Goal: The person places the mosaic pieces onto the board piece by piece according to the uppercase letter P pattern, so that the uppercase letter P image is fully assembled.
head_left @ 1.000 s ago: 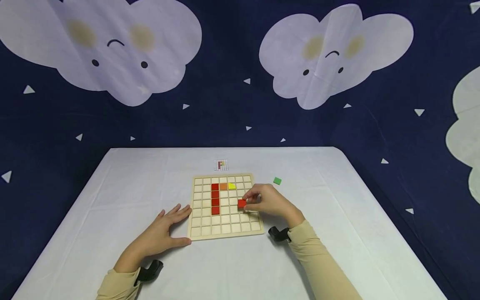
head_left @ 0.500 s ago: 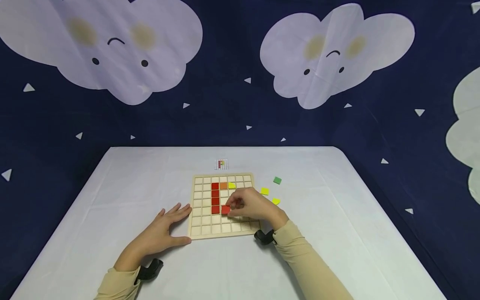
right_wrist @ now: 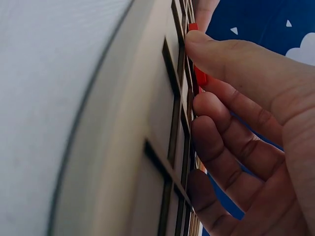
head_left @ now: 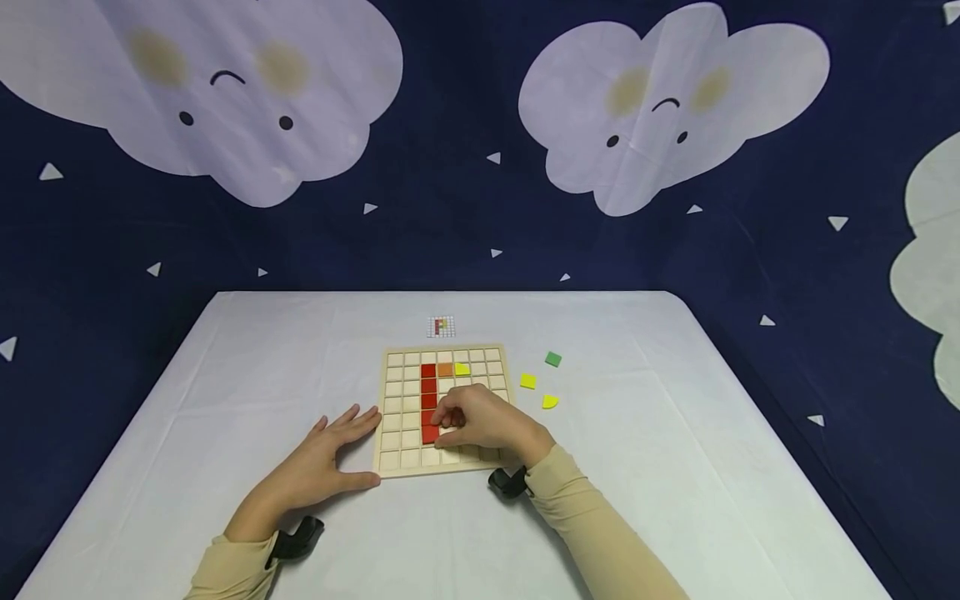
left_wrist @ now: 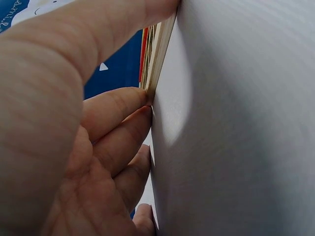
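In the head view a wooden grid board [head_left: 396, 458] lies on the white table. My right hand [head_left: 487, 421] is over it and pinches a red square tile [head_left: 430, 434] between thumb and fingers, at the near end of a column of several red tiles [head_left: 428, 385]. The right wrist view shows the same red tile [right_wrist: 201, 76] slightly tilted, close to the grid. An orange tile [head_left: 445, 369] and a yellow tile [head_left: 462, 369] sit in the row beside the top red one. Spread fingers of my left hand [head_left: 318, 467] touch the board's left edge.
Right of the board lie a green tile [head_left: 553, 359], a yellow square tile [head_left: 528, 381] and a yellow rounded tile [head_left: 550, 402]. A small printed pattern card [head_left: 441, 327] lies beyond the board. A dark blue cloth with clouds hangs behind the table [head_left: 652, 500].
My right hand has carried the red tile left and nearer, from the board's right side to the red column. Two yellow tiles at the right came into view. The left hand stays put.
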The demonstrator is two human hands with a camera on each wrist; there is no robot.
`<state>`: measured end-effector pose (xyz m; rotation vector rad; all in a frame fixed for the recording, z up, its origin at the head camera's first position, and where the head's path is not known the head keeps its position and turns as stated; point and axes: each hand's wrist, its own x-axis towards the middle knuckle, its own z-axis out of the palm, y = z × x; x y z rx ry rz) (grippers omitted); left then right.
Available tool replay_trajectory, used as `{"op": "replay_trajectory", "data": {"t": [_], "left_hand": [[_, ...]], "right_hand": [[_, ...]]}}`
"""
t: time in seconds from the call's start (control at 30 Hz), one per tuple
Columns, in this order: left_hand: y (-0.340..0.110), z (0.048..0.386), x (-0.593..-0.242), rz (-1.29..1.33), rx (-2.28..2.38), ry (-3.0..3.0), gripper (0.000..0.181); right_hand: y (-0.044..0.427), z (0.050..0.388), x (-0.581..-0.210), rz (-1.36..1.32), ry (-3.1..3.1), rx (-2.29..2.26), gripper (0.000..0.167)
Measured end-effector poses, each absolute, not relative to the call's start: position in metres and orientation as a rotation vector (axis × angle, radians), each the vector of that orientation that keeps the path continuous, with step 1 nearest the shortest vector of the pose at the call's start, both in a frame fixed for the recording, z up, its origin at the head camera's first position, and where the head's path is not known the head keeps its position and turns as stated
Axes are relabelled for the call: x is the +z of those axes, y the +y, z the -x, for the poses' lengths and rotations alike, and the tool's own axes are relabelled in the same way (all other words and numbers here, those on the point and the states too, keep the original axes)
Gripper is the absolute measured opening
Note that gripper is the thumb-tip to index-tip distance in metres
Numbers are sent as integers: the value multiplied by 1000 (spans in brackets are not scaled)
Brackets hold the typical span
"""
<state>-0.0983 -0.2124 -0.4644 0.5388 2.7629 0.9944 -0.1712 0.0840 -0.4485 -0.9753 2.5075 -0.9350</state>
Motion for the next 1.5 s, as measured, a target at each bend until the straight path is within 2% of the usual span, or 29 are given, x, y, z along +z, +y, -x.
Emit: {"op": "replay_trajectory", "data": {"t": [1.0,1.5], "left_hand": [[-212,98,-467,-547,991,2773,93],[-211,99,-467,-560,995,2785,93]], "right_hand": [[83,169,-449,917,2497,-946,20],[82,169,-449,939,2502,-952,17]]}}
